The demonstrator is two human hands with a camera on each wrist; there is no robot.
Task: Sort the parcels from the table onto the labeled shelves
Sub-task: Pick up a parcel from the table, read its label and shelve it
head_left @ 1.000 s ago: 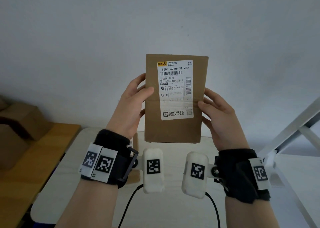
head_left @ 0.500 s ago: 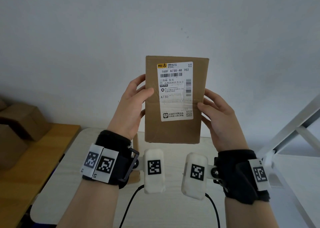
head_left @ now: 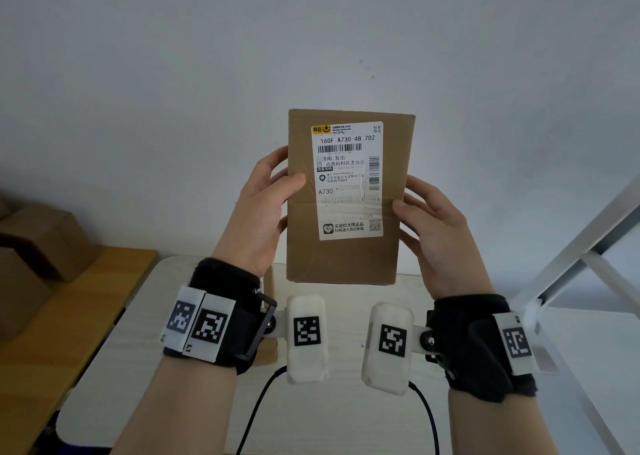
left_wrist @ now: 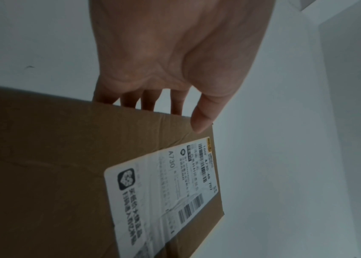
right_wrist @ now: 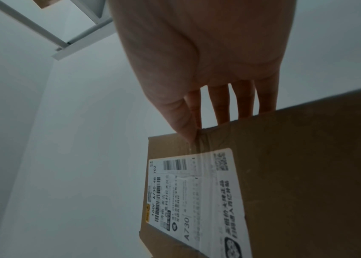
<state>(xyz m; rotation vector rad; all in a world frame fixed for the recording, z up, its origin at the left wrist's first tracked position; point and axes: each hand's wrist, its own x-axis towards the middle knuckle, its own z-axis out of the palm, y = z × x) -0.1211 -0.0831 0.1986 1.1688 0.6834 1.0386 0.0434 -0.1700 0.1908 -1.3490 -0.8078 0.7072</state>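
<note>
A brown cardboard parcel (head_left: 346, 257) is held upright in front of the wall, above the table. Its white shipping label (head_left: 348, 181) faces me and reads A730. My left hand (head_left: 266, 205) grips the parcel's left edge, thumb on the front face and fingers behind. My right hand (head_left: 433, 226) grips the right edge the same way. The left wrist view shows the parcel (left_wrist: 53, 165) with the left hand (left_wrist: 175, 69) and its thumb on the near corner. In the right wrist view the parcel (right_wrist: 307, 157) is pinched by the right hand (right_wrist: 208, 61).
The light table (head_left: 138, 368) lies below, with another small brown parcel (head_left: 268, 316) partly hidden behind my left wrist. Brown boxes (head_left: 41, 240) sit on a wooden surface (head_left: 69, 316) at the left. A white metal shelf frame (head_left: 588, 240) rises at the right.
</note>
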